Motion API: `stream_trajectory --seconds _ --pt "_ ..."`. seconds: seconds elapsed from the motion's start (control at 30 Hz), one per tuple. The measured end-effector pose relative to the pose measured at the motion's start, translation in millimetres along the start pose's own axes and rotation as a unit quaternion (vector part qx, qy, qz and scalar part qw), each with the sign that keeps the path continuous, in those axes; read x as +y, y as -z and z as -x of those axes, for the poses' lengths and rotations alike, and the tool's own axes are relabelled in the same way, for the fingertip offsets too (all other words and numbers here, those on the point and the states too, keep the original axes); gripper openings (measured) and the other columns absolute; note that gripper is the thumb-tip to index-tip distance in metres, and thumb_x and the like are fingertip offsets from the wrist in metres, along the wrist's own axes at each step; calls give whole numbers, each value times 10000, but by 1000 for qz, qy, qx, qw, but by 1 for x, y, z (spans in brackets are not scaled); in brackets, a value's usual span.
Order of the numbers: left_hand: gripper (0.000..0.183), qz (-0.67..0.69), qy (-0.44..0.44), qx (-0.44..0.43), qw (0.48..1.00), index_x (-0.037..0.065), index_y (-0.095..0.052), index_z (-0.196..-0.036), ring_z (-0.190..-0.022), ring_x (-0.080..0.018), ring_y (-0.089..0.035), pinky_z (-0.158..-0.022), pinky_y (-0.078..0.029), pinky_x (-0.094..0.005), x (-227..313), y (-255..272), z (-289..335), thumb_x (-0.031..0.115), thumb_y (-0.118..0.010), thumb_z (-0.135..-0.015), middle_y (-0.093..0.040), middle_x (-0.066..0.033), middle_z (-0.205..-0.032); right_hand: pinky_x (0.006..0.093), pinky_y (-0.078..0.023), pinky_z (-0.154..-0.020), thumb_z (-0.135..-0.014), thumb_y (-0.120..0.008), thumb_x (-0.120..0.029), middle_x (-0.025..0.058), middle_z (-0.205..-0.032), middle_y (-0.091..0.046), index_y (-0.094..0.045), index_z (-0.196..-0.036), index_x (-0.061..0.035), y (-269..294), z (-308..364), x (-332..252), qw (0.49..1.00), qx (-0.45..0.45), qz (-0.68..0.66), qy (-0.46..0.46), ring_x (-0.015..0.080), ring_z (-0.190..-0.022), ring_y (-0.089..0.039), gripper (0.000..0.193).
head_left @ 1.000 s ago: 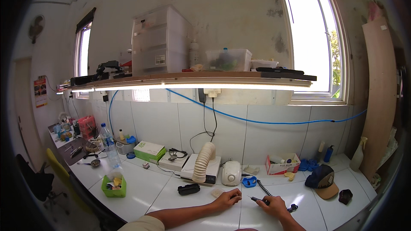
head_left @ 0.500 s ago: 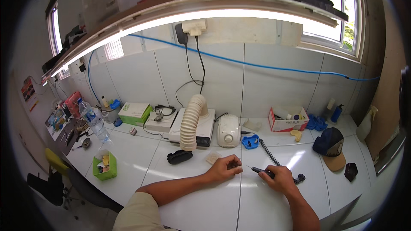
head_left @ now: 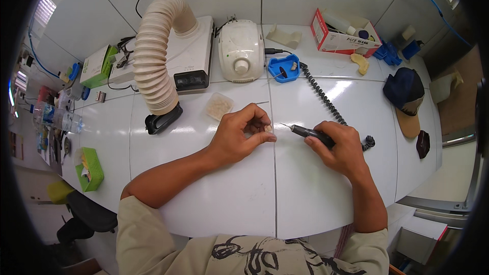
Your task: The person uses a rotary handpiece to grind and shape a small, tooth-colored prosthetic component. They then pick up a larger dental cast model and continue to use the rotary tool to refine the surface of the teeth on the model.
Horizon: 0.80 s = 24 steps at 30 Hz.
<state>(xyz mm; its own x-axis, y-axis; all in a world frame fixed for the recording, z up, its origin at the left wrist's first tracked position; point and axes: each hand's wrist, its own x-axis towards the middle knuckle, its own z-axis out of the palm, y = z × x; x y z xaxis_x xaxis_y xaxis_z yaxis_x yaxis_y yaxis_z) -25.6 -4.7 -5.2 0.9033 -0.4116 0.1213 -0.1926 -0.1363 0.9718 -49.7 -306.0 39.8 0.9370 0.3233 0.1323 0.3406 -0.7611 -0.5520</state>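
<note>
Pinched between the thumb and fingers of my left hand (head_left: 235, 136) is a small cream-coloured piece (head_left: 268, 129), mostly hidden by the fingertips. My right hand (head_left: 342, 146) grips a black rotary handpiece (head_left: 311, 134) like a pen. Its thin bur (head_left: 286, 125) points left at the piece, with a small gap between them. Behind my left hand lies a clear square box (head_left: 219, 106) of pale bits. A black coiled cord (head_left: 326, 100) runs from near the white control unit (head_left: 241, 53) toward my right hand.
A ribbed hose (head_left: 153, 53) with a black nozzle (head_left: 164, 119) stands left of the control unit. Beside that unit is a blue tray (head_left: 290, 71) with small items. A cap (head_left: 405, 91) lies at the right, a green basket (head_left: 90, 169) at the left, and an open carton (head_left: 346, 43) at the back.
The view has tipped down and come closer to the tabletop, so my shirt now shows. Both hands keep their holds, and the bur still points at my left fingertips.
</note>
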Motion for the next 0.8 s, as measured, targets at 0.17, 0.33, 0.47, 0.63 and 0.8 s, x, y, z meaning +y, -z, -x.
stream_trajectory --seconds 0.17,0.33,0.47,0.63,0.8 --pt "283 7 10 -6 1000 -12 -627 -1129 -984 -117 -745 -901 -646 -294 3 5 -1 -37 -863 -973 -749 -85 -1076 388 -577 -643 -959 -901 -322 140 -832 -772 -808 -1001 -31 -1 -4 -1 1000 1 -2 6 296 -670 -733 307" --pt "286 -15 -4 -19 1000 0 -655 -1150 -947 -107 -745 -844 -624 -284 2 4 -2 -2 -877 -970 -764 -63 -1040 385 -583 -645 -956 -906 -316 134 -838 -775 -809 -1011 -34 -2 -4 1 1000 6 -10 11 292 -666 -737 304" --pt "272 -87 -31 -45 995 13 -690 -1154 -888 -118 -750 -790 -610 -283 7 5 0 69 -890 -979 -771 -56 -983 386 -587 -647 -956 -907 -313 131 -842 -778 -811 -1015 -38 -4 -3 4 999 15 -8 30 291 -669 -743 298" --pt "264 -66 -4 -17 998 7 -726 -1121 -842 -104 -713 -775 -585 -264 11 3 0 67 -918 -950 -768 -53 -947 387 -586 -644 -952 -910 -310 130 -839 -779 -812 -1016 -38 -4 -3 4 999 15 -19 37 293 -671 -746 296" --pt "266 -52 -11 -5 999 3 -750 -1142 -827 -105 -702 -762 -580 -267 8 1 0 66 -920 -947 -754 -51 -934 377 -572 -617 -950 -916 -314 125 -823 -775 -807 -990 -39 -6 -1 0 998 1 -45 41 279 -655 -742 298"
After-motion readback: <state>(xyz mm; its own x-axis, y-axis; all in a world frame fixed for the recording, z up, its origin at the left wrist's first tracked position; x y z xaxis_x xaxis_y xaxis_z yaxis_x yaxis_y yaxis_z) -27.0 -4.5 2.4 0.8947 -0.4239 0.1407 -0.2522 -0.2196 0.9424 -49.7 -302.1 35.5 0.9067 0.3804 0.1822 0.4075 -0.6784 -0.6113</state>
